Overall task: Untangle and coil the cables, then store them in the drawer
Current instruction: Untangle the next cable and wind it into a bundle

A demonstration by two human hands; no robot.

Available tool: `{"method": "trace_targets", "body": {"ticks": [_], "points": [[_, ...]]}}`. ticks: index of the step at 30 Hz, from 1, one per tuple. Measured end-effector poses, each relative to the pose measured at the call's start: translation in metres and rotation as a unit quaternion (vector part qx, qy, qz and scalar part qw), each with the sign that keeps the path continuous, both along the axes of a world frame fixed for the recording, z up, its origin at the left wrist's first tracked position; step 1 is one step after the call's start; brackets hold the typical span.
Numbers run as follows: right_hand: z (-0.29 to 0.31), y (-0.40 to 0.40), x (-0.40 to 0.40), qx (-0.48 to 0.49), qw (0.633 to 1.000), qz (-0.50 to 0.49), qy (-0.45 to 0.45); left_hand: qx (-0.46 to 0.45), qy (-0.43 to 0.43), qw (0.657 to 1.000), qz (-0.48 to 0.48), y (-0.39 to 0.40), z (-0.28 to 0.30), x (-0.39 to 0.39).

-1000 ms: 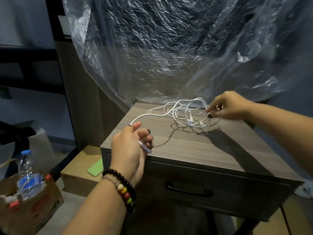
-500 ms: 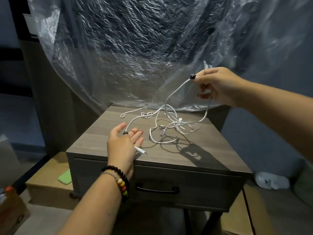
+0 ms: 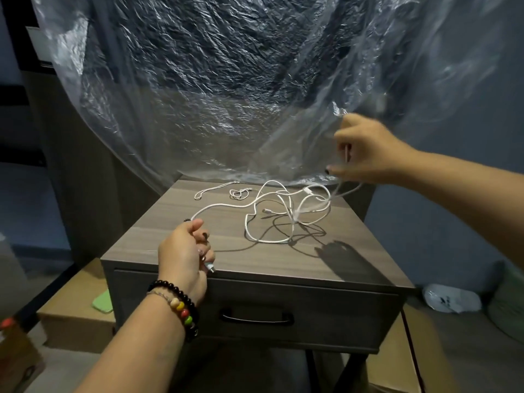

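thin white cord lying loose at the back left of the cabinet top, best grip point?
Probably the straight middle run of the thin cord, pinched from above. It lies flat on the cabinet top, apart from the main cable tangle, so nothing drags along. Its small knotted end to the right looks bunched; avoid it. Both hands are busy: left hand and right hand each hold cable.

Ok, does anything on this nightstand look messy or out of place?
Yes: the white cables lie knotted in a loose tangle on the nightstand top, and the drawer below is shut.
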State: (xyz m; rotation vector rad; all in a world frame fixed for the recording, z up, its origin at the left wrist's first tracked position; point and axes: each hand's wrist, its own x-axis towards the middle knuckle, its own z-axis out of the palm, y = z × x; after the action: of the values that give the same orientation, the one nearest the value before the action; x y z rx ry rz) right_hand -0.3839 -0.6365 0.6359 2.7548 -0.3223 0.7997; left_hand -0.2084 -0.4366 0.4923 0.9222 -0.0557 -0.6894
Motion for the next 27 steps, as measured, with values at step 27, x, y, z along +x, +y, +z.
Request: {"method": "trace_targets", "body": {"ticks": [27], "points": [[-0.025,-0.004,0.128,-0.018,0.955,-0.296,0.004,0.102,-0.236,0.963,-0.08,0.058,0.007,0.017]]}}
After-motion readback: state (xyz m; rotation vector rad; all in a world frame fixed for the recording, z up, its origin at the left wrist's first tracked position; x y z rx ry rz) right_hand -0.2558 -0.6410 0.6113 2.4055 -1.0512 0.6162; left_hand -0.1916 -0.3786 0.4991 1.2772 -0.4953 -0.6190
